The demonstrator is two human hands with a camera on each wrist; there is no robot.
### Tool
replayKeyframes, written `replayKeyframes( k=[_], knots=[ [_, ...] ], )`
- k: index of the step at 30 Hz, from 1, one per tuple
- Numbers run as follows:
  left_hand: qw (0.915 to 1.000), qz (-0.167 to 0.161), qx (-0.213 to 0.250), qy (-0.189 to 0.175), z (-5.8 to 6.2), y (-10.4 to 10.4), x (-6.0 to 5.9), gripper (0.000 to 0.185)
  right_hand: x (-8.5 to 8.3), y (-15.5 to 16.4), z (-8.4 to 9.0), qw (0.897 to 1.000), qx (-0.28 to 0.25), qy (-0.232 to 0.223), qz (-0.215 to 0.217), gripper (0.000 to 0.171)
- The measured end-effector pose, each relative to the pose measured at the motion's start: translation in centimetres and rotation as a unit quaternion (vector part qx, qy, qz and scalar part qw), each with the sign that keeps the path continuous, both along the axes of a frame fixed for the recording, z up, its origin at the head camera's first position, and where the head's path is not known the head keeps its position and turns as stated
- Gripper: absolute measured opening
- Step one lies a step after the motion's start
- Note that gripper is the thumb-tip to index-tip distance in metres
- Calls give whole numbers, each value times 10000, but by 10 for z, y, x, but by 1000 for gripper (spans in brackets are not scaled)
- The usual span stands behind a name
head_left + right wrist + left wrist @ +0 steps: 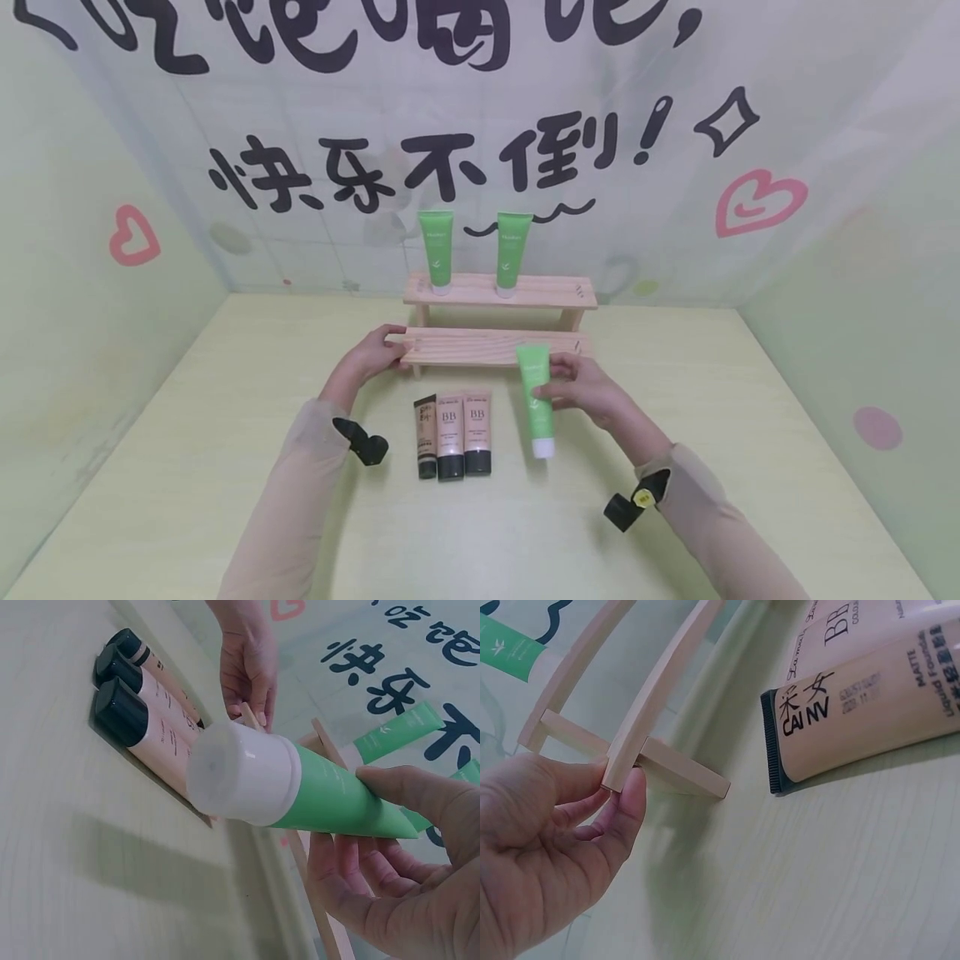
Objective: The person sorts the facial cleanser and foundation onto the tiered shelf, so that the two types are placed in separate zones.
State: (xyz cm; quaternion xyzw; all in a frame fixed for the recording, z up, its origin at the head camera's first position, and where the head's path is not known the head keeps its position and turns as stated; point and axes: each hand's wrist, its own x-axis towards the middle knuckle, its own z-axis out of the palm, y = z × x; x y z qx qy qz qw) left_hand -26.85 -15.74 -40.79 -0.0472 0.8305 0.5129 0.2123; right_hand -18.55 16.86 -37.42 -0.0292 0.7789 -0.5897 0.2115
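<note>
Pale worktop [540, 542] meets a lettered wall [322, 242]. Head view: the right hand [591, 390] pinches a green tube [534, 423] cap-down, near the wooden stand's [465, 346] right end; set down tilted, it could topple. Left wrist view: the left hand [559, 847] grips the lower shelf's [660, 686] left end; tugging could upset the upper tube [514, 649]. Right wrist view: a slack pinch could drop the green tube.

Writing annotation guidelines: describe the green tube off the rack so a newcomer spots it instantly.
Start at the two-step wooden rack on the pale table. Just in front of the lower step, toward its right end, the right hand holds a white-capped green tube. Two lookalike green tubes stand on the upper step; this is the only one in a hand.
</note>
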Motion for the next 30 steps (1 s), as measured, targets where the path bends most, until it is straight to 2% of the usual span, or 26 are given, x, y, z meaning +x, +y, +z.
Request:
replayKeyframes(
  k=[11, 22, 30],
  knots=[
    [10000, 33, 17, -14, -1, 1, 1, 50, -5, 7, 8, 9994, -173, 258, 147, 64],
    [9999, 52, 94, -15, 2, 1, 2, 49, -14, 16, 21, 9987, -167, 476, -18, 70],
    [9999, 61, 74, -38, 1, 1, 2, 49, -19, 19, 29, 9947, -91, 822, -605, 66]
  ],
)
